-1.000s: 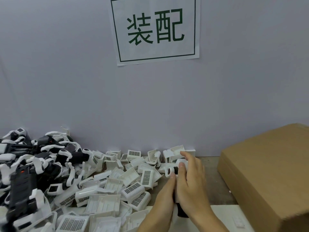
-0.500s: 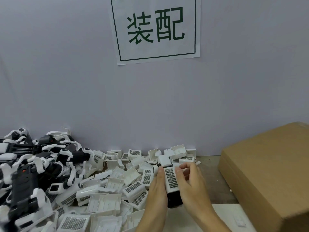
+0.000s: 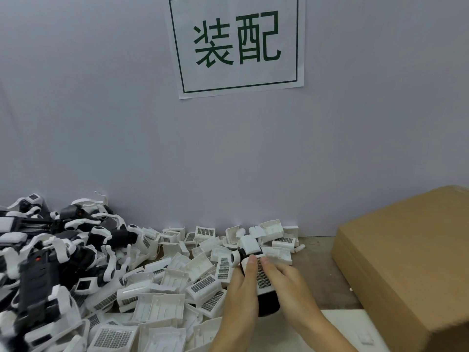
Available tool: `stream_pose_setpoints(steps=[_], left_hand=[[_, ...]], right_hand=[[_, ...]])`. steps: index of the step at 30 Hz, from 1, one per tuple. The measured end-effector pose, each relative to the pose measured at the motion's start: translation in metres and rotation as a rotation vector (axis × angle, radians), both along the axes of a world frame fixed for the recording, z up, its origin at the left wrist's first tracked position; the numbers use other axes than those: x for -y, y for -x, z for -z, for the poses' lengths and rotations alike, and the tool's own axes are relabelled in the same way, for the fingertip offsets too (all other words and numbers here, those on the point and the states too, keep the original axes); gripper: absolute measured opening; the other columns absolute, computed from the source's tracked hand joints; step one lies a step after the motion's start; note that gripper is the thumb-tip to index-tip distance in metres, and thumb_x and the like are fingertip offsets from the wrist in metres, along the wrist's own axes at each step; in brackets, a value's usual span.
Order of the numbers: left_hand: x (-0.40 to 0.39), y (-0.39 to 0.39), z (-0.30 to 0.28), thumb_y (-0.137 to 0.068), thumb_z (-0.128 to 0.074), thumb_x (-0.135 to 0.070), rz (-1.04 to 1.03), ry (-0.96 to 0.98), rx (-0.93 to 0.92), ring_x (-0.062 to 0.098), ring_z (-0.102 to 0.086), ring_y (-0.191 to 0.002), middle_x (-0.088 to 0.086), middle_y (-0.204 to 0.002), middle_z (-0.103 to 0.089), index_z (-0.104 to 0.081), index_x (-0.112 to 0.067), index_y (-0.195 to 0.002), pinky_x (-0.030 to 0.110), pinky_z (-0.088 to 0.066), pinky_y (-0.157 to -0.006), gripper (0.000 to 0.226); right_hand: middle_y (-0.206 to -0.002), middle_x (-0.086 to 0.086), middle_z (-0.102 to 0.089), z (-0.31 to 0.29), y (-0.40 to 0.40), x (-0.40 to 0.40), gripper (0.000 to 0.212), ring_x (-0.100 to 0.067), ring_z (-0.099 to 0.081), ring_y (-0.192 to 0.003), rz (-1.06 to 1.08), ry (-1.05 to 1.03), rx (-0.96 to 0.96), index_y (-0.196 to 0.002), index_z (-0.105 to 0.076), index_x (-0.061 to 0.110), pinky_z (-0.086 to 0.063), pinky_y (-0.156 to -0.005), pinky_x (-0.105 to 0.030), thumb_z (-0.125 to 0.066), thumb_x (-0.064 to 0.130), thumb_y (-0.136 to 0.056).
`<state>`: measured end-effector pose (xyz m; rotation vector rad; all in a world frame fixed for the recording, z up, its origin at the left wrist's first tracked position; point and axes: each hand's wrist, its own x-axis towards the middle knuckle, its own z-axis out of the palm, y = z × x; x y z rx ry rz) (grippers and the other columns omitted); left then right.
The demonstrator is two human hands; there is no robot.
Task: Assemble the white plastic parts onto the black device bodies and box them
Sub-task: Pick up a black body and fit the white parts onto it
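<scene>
Both thumbs press side by side on the white grille part (image 3: 261,274) seated on top of the black device body (image 3: 267,301), with the left hand (image 3: 242,293) wrapped round the body's left flank and the right hand (image 3: 286,283) curled round its right flank, so the device is clasped between them; the fingers underneath are hidden, and how tightly they close there cannot be told. Just past the thumb tips a white rounded end (image 3: 234,257) of the device sticks out toward the wall. Immediately left of the left hand and beyond the fingertips lies a spread of loose white plastic parts (image 3: 177,283), some showing gridded faces, some turned hollow side up. Farther left of the hands is a heap of black-and-white device bodies (image 3: 45,262). Well to the right of the right hand stands a brown cardboard box (image 3: 411,257). Under the wrists is a white sheet (image 3: 340,323) on the tabletop (image 3: 317,250). High on the wall beyond hangs a paper sign (image 3: 237,44) with green characters.
</scene>
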<state>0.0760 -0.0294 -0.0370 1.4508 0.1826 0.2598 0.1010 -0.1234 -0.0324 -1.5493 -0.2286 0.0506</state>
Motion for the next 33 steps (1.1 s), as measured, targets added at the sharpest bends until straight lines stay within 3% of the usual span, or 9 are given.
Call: stream_pose_setpoints(steps=[3, 7, 9, 11, 16, 21, 25, 29, 33], left_hand=[[0.0013, -0.0022, -0.0010, -0.101, -0.053, -0.040, 0.042, 0.031, 0.003, 0.007, -0.074, -0.091, -0.009, -0.095, -0.078, -0.069, -0.025, -0.111, 0.031, -0.057, -0.084, 0.025], [0.0002, -0.0034, -0.0046, -0.098, -0.059, -0.036, 0.051, 0.077, 0.002, 0.016, -0.076, -0.088, 0.004, -0.094, -0.079, -0.075, -0.013, -0.104, 0.025, -0.059, -0.068, 0.028], [-0.0015, -0.0042, -0.0054, -0.096, -0.062, -0.035, 0.016, 0.113, 0.016, 0.019, -0.077, -0.083, 0.008, -0.091, -0.079, -0.076, -0.011, -0.099, 0.030, -0.060, -0.064, 0.028], [-0.0025, -0.0047, -0.0065, -0.096, -0.063, -0.032, -0.015, 0.131, 0.051, 0.019, -0.076, -0.081, 0.008, -0.089, -0.079, -0.076, -0.013, -0.098, 0.035, -0.061, -0.068, 0.024], [-0.0009, -0.0003, -0.0063, -0.098, -0.058, -0.026, 0.018, -0.030, 0.177, 0.018, -0.075, -0.091, 0.006, -0.093, -0.079, -0.077, -0.016, -0.098, 0.025, -0.058, -0.075, 0.021], [-0.0037, -0.0026, -0.0048, -0.100, -0.057, -0.015, -0.009, -0.025, 0.162, 0.026, -0.076, -0.082, 0.011, -0.084, -0.078, -0.081, -0.014, -0.090, 0.036, -0.060, -0.072, 0.026], [-0.0019, -0.0033, -0.0040, -0.101, -0.056, -0.021, 0.000, -0.017, 0.160, 0.019, -0.076, -0.086, 0.006, -0.088, -0.079, -0.081, -0.016, -0.094, 0.025, -0.057, -0.070, 0.026], [0.0003, -0.0040, -0.0033, -0.100, -0.056, -0.019, 0.030, 0.034, 0.107, 0.015, -0.075, -0.089, 0.004, -0.093, -0.079, -0.077, -0.014, -0.101, 0.024, -0.059, -0.072, 0.021], [-0.0006, -0.0062, 0.0001, -0.105, -0.049, -0.022, -0.067, -0.096, 0.134, 0.026, -0.074, -0.086, 0.007, -0.084, -0.078, -0.075, -0.018, -0.090, 0.044, -0.059, -0.080, 0.030]], right_hand=[[-0.087, -0.008, -0.078, -0.0022, -0.0013, 0.0074, 0.034, -0.023, -0.075, -0.088, 0.026, -0.069, -0.024, -0.085, -0.081, 0.014, -0.058, -0.083, -0.041, -0.055, 0.028, -0.102], [-0.086, 0.000, -0.079, -0.0008, -0.0014, 0.0059, 0.031, -0.014, -0.075, -0.085, 0.087, -0.040, 0.016, -0.091, -0.079, 0.017, -0.058, -0.073, -0.029, -0.055, 0.034, -0.101], [-0.087, 0.002, -0.078, 0.0000, -0.0012, 0.0026, 0.026, -0.011, -0.075, -0.083, 0.133, -0.042, 0.046, -0.096, -0.075, 0.019, -0.060, -0.074, -0.030, -0.057, 0.037, -0.099], [-0.088, 0.002, -0.078, -0.0005, -0.0006, -0.0001, 0.027, -0.011, -0.075, -0.084, 0.123, -0.069, 0.055, -0.098, -0.074, 0.017, -0.060, -0.076, -0.031, -0.057, 0.037, -0.098], [-0.092, -0.005, -0.079, -0.0033, 0.0036, 0.0001, 0.032, -0.018, -0.075, -0.093, -0.008, -0.138, 0.023, -0.099, -0.078, 0.011, -0.059, -0.082, -0.033, -0.052, 0.031, -0.101], [-0.081, -0.011, -0.078, -0.0037, 0.0026, 0.0043, 0.028, -0.021, -0.076, -0.076, 0.050, -0.162, -0.017, -0.082, -0.080, 0.008, -0.056, -0.055, -0.024, -0.064, 0.026, -0.094], [-0.083, -0.003, -0.079, -0.0033, 0.0033, 0.0035, 0.027, -0.013, -0.076, -0.081, 0.062, -0.128, 0.008, -0.081, -0.083, 0.021, -0.058, -0.066, -0.022, -0.063, 0.033, -0.095], [-0.091, -0.010, -0.079, -0.0045, 0.0008, 0.0062, 0.029, -0.023, -0.077, -0.086, 0.005, -0.245, -0.125, -0.094, -0.080, 0.014, -0.061, -0.069, -0.036, -0.057, 0.029, -0.100], [-0.092, -0.006, -0.079, -0.0038, 0.0014, 0.0066, 0.022, -0.018, -0.076, -0.087, -0.019, -0.175, -0.105, -0.103, -0.077, 0.012, -0.059, -0.064, -0.026, -0.056, 0.019, -0.101]])
